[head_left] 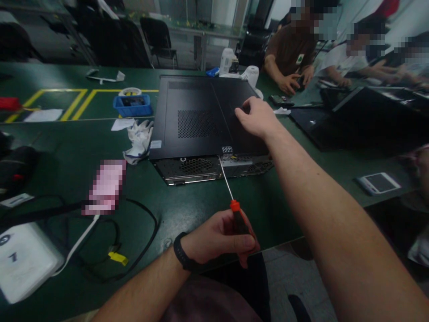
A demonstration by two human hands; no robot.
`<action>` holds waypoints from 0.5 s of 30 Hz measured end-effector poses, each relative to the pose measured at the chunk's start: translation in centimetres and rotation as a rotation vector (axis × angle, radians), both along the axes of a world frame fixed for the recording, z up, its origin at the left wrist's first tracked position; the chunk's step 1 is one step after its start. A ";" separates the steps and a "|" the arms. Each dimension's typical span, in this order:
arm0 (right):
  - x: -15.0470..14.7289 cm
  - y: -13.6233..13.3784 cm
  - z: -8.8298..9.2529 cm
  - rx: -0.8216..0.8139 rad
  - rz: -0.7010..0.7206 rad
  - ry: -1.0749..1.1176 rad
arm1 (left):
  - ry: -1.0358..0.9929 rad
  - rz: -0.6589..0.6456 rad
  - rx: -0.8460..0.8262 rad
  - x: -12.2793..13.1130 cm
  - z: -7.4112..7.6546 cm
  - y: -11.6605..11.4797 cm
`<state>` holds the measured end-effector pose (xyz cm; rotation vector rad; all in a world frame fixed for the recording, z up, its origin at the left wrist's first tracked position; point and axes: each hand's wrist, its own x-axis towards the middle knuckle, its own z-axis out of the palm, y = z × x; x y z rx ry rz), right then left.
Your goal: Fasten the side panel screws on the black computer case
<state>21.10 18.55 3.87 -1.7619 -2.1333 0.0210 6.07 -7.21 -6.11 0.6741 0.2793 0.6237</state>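
A black computer case (197, 98) lies flat, its rear panel (197, 166) facing me. My left hand (223, 237) is wrapped round the handle of a screwdriver (239, 217) with a red collar. The screwdriver's thin shaft slants up, and its tip meets the rear panel just under the top cover, near the middle. Whether a screw sits there is too small to make out. My right hand (256, 117) rests on the right part of the cover, thumb apart from the fingers, holding nothing. Some of its fingertips are hidden.
Left of the case are white gloves (139, 139) and a blue bin (132, 106). A pink phone-like item (107, 183), black cables (156, 223) and a white box (27, 261) lie nearer. On the right are a white phone (380, 182) and a black panel (321, 129). Co-workers sit beyond.
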 end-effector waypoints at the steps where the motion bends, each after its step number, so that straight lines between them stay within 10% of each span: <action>1: 0.0 0.0 0.0 0.006 0.001 0.000 | -0.008 0.000 0.003 0.0 -0.1 0.0; 15: 0.0 0.0 0.0 0.033 0.001 0.010 | -0.020 -0.005 -0.027 -0.2 0.3 -0.1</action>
